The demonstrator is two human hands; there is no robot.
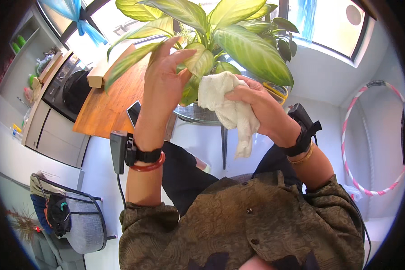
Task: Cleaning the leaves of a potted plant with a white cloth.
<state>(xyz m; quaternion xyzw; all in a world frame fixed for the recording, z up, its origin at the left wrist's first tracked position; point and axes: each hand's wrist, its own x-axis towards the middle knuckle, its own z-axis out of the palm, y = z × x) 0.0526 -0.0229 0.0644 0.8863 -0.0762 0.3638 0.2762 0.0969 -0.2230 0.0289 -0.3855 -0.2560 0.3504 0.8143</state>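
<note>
A leafy potted plant with broad green and yellow-green leaves [252, 49] stands in front of me. My left hand [164, 74] is raised at its left side, fingers apart, with the index finger and thumb on either side of the edge of a small leaf [200, 60]. Whether they press on that leaf is unclear. Bunched in my right hand [265, 103] is a white cloth [227, 96], gripped between thumb and fingers just right of the same leaf. Its loose end hangs down. Leaves and the cloth hide most of the pot.
Beneath the plant is a dark round glass table [198, 116]. Left of it stands a wooden table [105, 112] with a phone [133, 112] and a cardboard box [108, 69]. A chair [83, 225] holding clothes is at lower left; a pink-and-white hoop [345, 148] leans at right.
</note>
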